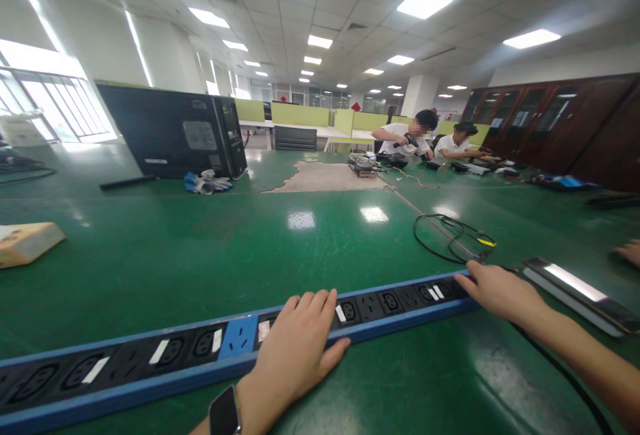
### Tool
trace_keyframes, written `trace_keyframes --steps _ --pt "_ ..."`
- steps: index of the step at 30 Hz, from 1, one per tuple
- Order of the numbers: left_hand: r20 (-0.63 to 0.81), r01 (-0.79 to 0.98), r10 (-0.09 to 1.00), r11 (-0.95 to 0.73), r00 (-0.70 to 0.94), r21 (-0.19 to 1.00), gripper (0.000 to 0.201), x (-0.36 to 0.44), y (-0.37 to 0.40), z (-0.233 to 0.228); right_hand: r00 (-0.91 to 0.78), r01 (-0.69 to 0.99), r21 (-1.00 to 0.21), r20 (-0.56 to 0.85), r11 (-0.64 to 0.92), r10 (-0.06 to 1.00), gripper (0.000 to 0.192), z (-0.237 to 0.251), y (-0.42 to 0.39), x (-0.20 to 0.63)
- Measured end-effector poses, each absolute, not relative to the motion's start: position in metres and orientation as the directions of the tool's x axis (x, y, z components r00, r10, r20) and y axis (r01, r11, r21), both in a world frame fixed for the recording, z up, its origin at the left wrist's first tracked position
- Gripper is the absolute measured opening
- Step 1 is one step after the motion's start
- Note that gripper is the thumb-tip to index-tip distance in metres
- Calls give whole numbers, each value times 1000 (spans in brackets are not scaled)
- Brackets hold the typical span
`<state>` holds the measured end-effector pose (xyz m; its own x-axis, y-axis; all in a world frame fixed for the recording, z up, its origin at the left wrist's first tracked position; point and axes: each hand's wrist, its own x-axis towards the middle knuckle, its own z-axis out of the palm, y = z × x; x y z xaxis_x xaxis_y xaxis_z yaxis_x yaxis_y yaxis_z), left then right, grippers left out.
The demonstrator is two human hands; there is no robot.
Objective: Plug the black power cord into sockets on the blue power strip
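A long blue-and-black power strip (190, 348) lies across the green tabletop, running from the left edge of view up toward the right. Its upper face carries several black sockets, one blue socket and white stickers. My left hand (297, 335), with a dark watch on the wrist, lies across the strip's middle, fingers over the far edge and thumb along the near side. At the strip's right end, my right hand (493, 291) grips it, with part of the fingers hidden. A black cable (560, 368) passes under my right forearm.
A coiled black cord (450, 238) lies beyond the right hand, and a flat dark device (580, 291) is to its right. A black computer case (175, 131) and gloves (207, 183) stand farther left. Two people (405, 138) work at the back right; another hand (630, 251) shows at the right edge.
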<state>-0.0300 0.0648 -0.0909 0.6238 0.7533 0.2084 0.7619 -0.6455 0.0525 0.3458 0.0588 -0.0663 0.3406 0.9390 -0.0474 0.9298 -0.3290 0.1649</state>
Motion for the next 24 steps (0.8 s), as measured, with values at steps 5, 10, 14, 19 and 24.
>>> trace_keyframes --steps 5,10,14,19,24 --pt "204 760 752 -648 627 51 60 -30 65 -92 371 921 142 -32 -363 928 42 -67 58 347" --pt "205 757 746 -653 633 39 60 -29 65 -90 374 924 84 23 -374 927 42 -37 56 349" --pt "194 755 746 -655 637 40 61 -29 66 -88 258 965 -58 21 -256 966 48 -12 54 321" --pt "212 753 742 -657 636 43 60 -30 65 -89 74 981 -174 -90 -88 993 43 -19 56 267" --pt "227 745 732 -666 642 36 60 -31 64 -91 91 986 -134 -76 -101 993 41 -35 68 251"
